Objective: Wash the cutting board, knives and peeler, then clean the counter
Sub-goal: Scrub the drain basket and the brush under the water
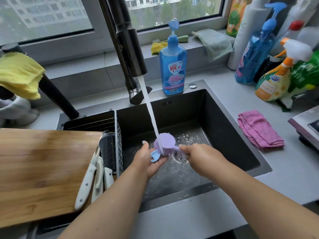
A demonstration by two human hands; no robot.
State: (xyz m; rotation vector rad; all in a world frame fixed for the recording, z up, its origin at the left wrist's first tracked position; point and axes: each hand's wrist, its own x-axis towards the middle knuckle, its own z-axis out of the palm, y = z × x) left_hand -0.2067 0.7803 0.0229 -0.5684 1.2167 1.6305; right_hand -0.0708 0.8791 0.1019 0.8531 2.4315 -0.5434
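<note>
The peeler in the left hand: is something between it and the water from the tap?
Yes. The purple brush, held by the right hand, lies over the blue peeler in the left hand. The water stream lands on the brush head first.

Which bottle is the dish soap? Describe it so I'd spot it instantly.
Start at the dark sink and follow its back rim right of the tap. The dish soap stands there alone: a blue pump bottle with a pink label, apart from the spray bottles crowding the right corner.
</note>
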